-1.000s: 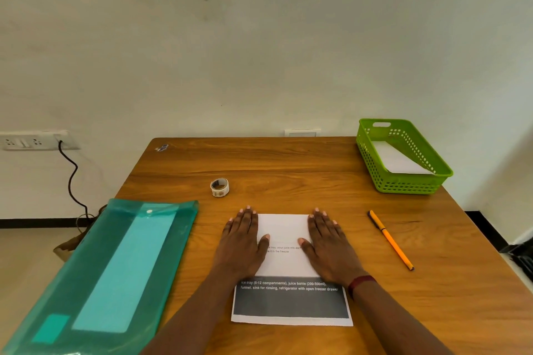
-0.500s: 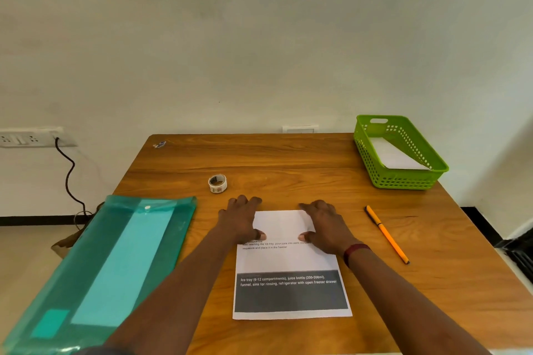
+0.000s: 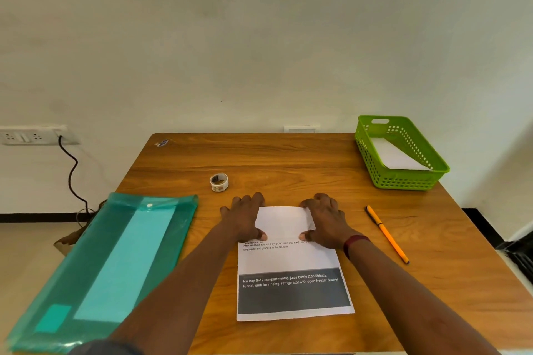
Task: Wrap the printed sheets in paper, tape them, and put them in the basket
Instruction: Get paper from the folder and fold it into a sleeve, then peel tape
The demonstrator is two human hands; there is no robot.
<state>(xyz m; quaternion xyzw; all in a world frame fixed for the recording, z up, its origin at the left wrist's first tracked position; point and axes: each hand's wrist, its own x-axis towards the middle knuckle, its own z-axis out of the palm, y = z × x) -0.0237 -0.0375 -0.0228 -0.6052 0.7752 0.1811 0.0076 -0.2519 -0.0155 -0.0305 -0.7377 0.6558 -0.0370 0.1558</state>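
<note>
A printed sheet [image 3: 291, 282] with a dark grey band of white text lies on the wooden table [image 3: 288, 158] in front of me. Its far part is folded over as a white flap [image 3: 284, 222]. My left hand [image 3: 245, 217] grips the flap's left edge, thumb on top and fingers curled over the far edge. My right hand [image 3: 324, 217] grips the right edge the same way. A small roll of tape [image 3: 219, 182] stands just beyond my left hand. The green basket [image 3: 403, 181] sits at the far right corner with white paper inside.
A teal plastic folder [image 3: 115, 262] lies along the table's left side, overhanging the near edge. An orange pen [image 3: 387, 234] lies to the right of my right hand. A wall socket with a black cable [image 3: 70, 172] is at the left. A small clip [image 3: 162, 143] rests at the far left corner.
Both hands went from lying flat on the folded flap to sliding outward and forward, curling round its left and right edges. The camera view rose slightly.
</note>
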